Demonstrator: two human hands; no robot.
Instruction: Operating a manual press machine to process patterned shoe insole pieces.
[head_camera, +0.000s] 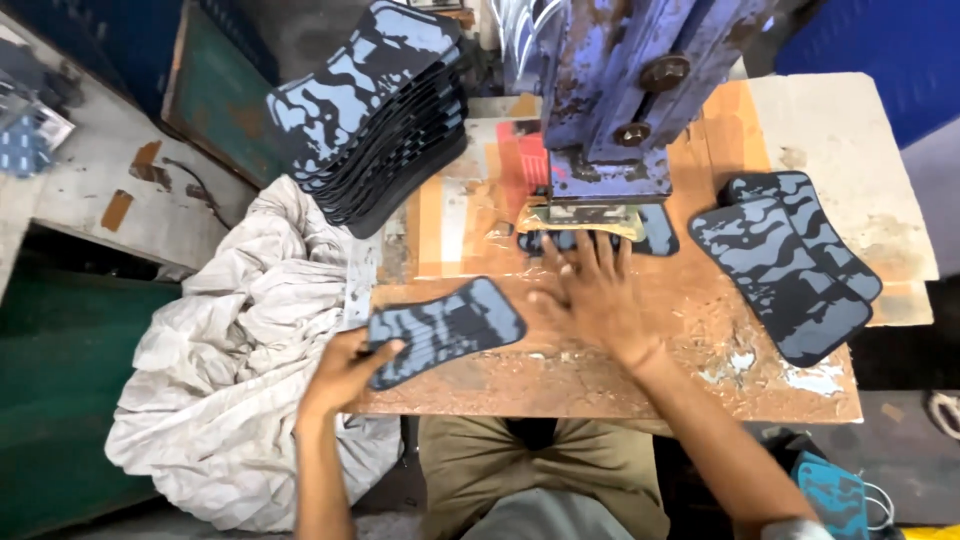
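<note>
Left hand (340, 372) fingers grip a blue-black camouflage foam pad (443, 330); right hand (592, 295) fingers lie spread flat on the pad under the blue metal press (612, 100).

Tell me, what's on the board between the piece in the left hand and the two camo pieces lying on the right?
The right hand lies there, flat on the worn board, fingertips at the piece under the blue press, seen from the head view.

Left hand (345, 370) curled in a grip; right hand (590, 295) pressed flat, fingers spread.

The camouflage piece (600, 238) just past the right fingers (585, 262) is mostly hidden under the blue press (610, 110). The press top is cut off.
</note>
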